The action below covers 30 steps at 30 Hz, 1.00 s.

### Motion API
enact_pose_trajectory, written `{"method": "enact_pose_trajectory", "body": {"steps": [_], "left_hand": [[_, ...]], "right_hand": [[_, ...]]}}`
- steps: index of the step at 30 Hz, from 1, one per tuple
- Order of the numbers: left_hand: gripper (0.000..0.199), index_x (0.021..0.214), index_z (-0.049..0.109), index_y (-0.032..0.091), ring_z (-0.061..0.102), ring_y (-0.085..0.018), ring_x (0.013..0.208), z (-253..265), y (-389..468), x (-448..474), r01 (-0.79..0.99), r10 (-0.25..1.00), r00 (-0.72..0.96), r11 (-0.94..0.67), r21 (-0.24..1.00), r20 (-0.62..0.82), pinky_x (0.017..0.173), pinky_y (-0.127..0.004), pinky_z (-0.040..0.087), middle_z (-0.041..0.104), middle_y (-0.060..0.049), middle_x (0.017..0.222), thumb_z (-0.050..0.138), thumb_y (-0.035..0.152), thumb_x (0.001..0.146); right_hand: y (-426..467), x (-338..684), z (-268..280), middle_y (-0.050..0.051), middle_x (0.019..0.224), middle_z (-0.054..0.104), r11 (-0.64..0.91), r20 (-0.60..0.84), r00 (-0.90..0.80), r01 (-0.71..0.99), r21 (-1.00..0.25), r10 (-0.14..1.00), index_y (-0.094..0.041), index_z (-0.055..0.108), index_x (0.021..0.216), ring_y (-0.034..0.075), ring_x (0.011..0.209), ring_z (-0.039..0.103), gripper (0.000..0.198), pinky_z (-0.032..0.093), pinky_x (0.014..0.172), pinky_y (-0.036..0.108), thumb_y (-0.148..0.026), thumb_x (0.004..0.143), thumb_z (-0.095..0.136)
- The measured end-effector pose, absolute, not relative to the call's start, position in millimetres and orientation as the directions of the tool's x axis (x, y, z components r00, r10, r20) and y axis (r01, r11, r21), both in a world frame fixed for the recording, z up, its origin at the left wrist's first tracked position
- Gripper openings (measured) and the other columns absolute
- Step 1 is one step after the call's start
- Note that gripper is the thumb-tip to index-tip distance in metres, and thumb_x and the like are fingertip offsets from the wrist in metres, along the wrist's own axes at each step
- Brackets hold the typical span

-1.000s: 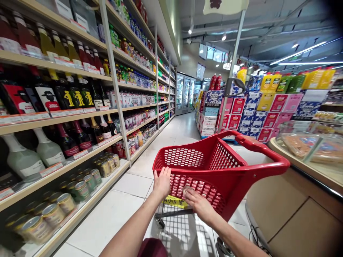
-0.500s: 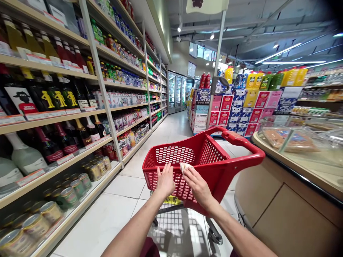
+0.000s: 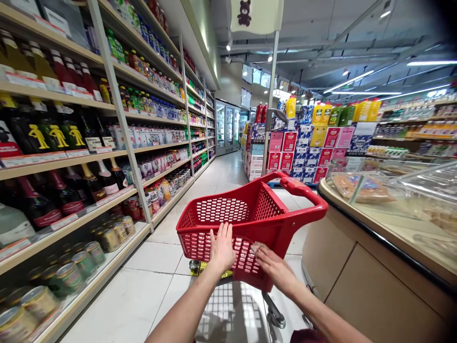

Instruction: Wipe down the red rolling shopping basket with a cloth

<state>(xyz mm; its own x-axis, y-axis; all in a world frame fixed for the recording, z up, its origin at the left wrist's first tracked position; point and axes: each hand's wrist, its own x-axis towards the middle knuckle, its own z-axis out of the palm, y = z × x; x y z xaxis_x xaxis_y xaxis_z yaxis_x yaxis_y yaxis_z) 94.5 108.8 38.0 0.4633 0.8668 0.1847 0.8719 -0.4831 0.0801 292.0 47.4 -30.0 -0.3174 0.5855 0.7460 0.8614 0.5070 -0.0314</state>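
Note:
A red plastic shopping cart (image 3: 282,228) with perforated sides stands sideways in front of me, its basket showing no goods. My left hand (image 3: 222,250) lies against the near side of the basket, fingers stretched out and tips at the rim. Lower on the same side, nearer the handle end, my right hand (image 3: 274,264) presses a crumpled white wipe (image 3: 254,247) to the perforated panel. Most of the wipe is hidden under the fingers, which are slightly blurred.
Shelves (image 3: 141,205) of bottles and cans run along the left. To the right curves a beige counter (image 3: 342,267) with covered food. Stacked drink boxes (image 3: 303,157) and a signpost (image 3: 272,71) stand beyond the cart. White floor tiles (image 3: 143,286) lie underneath.
My right hand has moved with the wipe from the basket's rim down onto its side panel. The left hand stays flat on the cart. The view has shifted slightly right.

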Motion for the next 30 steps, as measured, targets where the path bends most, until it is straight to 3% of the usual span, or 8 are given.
{"method": "enact_pose_trajectory", "body": {"steps": [6,11,17,22,27,30], "left_hand": [[0.078,0.136,0.013,0.012,0.004,-0.022,0.132,35.4,108.1,94.9,0.879,0.871,0.459,-0.473,0.052,0.174,0.105,-0.051,0.002,0.013,-0.006,0.144,0.041,0.017,0.063],[0.08,0.136,0.012,0.014,0.005,-0.02,0.132,37.2,106.9,92.8,0.876,0.867,0.472,-0.482,0.026,0.161,0.104,-0.052,0.003,0.013,-0.005,0.144,0.04,0.013,0.061],[0.081,0.136,0.012,0.013,0.003,-0.02,0.132,35.7,106.0,94.9,0.886,0.874,0.451,-0.463,0.028,0.181,0.105,-0.051,0.004,0.011,-0.005,0.144,0.04,0.012,0.06],[0.08,0.136,0.014,0.014,0.004,-0.02,0.132,34.3,108.4,93.1,0.882,0.868,0.458,-0.47,0.023,0.192,0.104,-0.052,0.003,0.013,-0.005,0.144,0.039,0.01,0.06],[0.079,0.136,0.014,0.011,0.005,-0.022,0.132,35.0,106.8,96.1,0.884,0.869,0.454,-0.467,0.022,0.198,0.104,-0.053,0.006,0.013,-0.006,0.144,0.039,0.011,0.06],[0.079,0.136,0.014,0.01,0.004,-0.023,0.132,34.7,107.1,98.4,0.897,0.881,0.43,-0.442,0.019,0.196,0.103,-0.053,0.008,0.013,-0.007,0.144,0.039,0.013,0.061]], "right_hand": [[41.1,313.8,-18.5,0.005,0.117,0.056,0.434,0.792,-0.313,0.898,0.068,0.524,-0.02,0.055,0.112,0.017,0.12,0.038,0.032,0.035,0.101,0.04,-0.014,0.088,0.034],[28.7,325.8,-20.5,-0.001,0.108,0.062,0.502,0.732,-0.467,0.842,0.197,0.496,-0.024,0.061,0.101,0.01,0.11,0.049,0.033,0.045,0.091,0.023,-0.016,0.089,0.032],[32.2,338.7,36.5,0.007,0.119,0.054,0.282,0.901,-0.19,0.956,0.08,0.39,-0.018,0.055,0.113,0.02,0.123,0.034,0.034,0.035,0.101,0.042,-0.011,0.085,0.037],[41.7,361.6,62.2,0.004,0.118,0.055,0.232,0.819,-0.296,0.951,0.204,0.492,-0.019,0.055,0.114,0.019,0.122,0.035,0.04,0.038,0.098,0.04,-0.007,0.084,0.031],[38.6,399.5,71.3,0.013,0.119,0.053,-0.067,0.911,-0.027,0.996,0.06,0.412,-0.011,0.056,0.112,0.024,0.122,0.034,0.04,0.035,0.097,0.046,-0.004,0.081,0.032],[46.6,374.6,62.6,0.011,0.115,0.056,0.038,0.888,-0.146,0.989,0.144,0.436,-0.013,0.059,0.106,0.021,0.121,0.036,0.037,0.037,0.097,0.041,-0.007,0.083,0.032]]}}
